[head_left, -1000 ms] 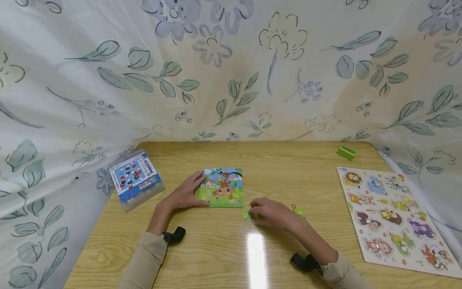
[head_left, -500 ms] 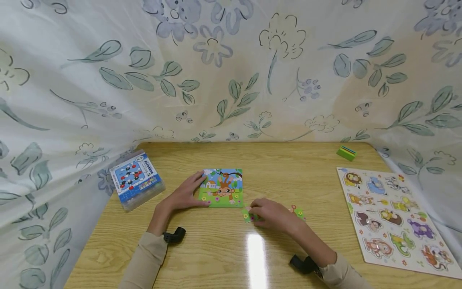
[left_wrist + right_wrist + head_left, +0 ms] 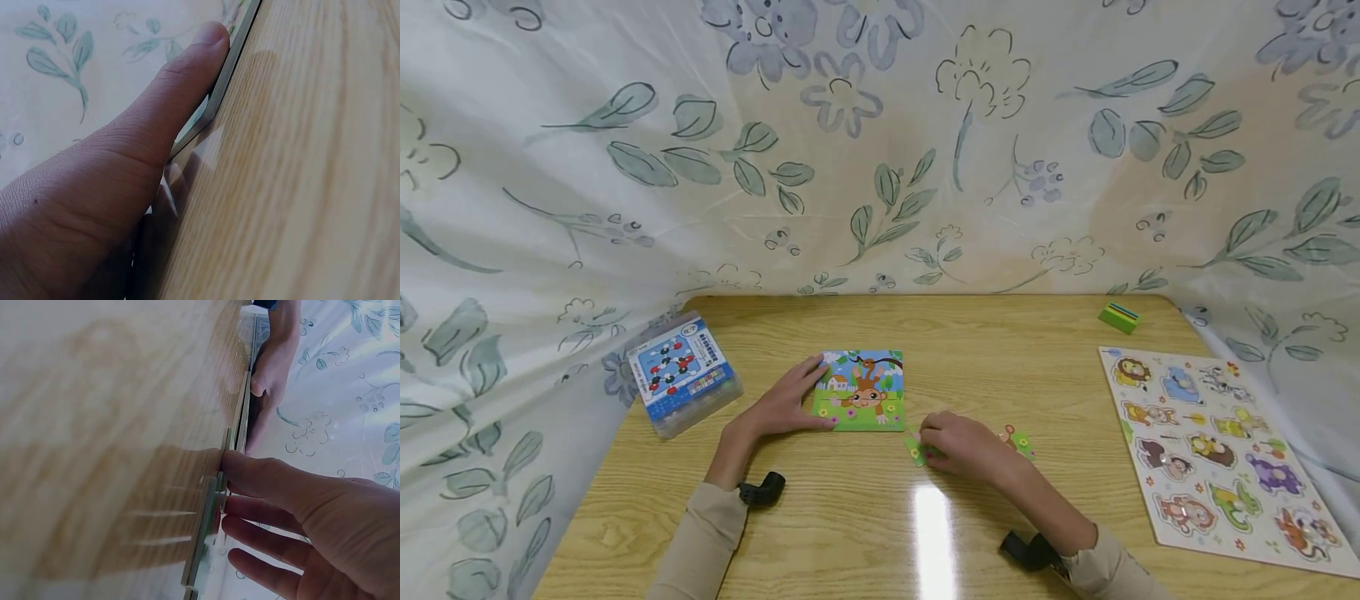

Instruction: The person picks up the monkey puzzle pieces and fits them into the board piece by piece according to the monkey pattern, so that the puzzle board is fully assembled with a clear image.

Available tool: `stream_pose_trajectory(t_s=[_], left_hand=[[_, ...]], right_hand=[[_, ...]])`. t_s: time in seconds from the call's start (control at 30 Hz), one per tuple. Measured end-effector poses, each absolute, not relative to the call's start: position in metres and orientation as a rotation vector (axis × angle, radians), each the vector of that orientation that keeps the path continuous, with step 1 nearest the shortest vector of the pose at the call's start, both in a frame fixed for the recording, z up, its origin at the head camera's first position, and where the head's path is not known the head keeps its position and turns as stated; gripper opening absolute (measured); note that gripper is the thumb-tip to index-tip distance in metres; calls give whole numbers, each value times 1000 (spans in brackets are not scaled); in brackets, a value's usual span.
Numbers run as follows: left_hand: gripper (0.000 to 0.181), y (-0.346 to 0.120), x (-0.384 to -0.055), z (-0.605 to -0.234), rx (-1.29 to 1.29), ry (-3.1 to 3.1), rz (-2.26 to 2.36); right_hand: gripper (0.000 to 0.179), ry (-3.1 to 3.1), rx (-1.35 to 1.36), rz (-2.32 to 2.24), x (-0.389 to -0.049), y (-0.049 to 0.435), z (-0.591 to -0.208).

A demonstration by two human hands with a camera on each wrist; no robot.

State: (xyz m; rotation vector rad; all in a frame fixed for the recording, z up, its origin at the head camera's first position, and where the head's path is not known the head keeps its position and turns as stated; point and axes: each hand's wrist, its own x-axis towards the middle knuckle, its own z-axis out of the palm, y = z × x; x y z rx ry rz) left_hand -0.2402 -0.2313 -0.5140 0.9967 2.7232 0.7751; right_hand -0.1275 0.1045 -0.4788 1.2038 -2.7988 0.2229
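In the head view my left hand [image 3: 784,402] rests at the left side of a square monkey picture puzzle [image 3: 867,392], its thumb along the bottom edge. The left wrist view shows that thumb [image 3: 187,69] lying straight on the puzzle's rim. Just right of the puzzle's lower corner, my right hand [image 3: 964,447] pinches a small green flowered puzzle piece [image 3: 914,451], which the fingers partly cover. Another green puzzle piece [image 3: 1022,442] lies beyond the right wrist, partly hidden by it. The right wrist view has the right thumb and fingers at the edges of thin stacked-looking pieces [image 3: 203,534].
A clear box with a blue molecule-model label [image 3: 681,375] stands on the left of the wooden table [image 3: 992,333]. On the right lies a large animal peg board [image 3: 1217,458], with a small green block [image 3: 1118,317] behind it. A flowered cloth [image 3: 880,167] hangs around the back and sides.
The puzzle piece at my right fingertips has turned slightly, and the right hand has barely shifted. My left hand and the monkey puzzle have stayed in place.
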Motion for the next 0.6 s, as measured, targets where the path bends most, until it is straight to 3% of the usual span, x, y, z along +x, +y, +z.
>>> stream_pose_trajectory(t_s=[0.6], left_hand=[[106,-231,-241,-517,1003,2734,772]], right_hand=[[14,-2543,1288,32,-133,108,-483]])
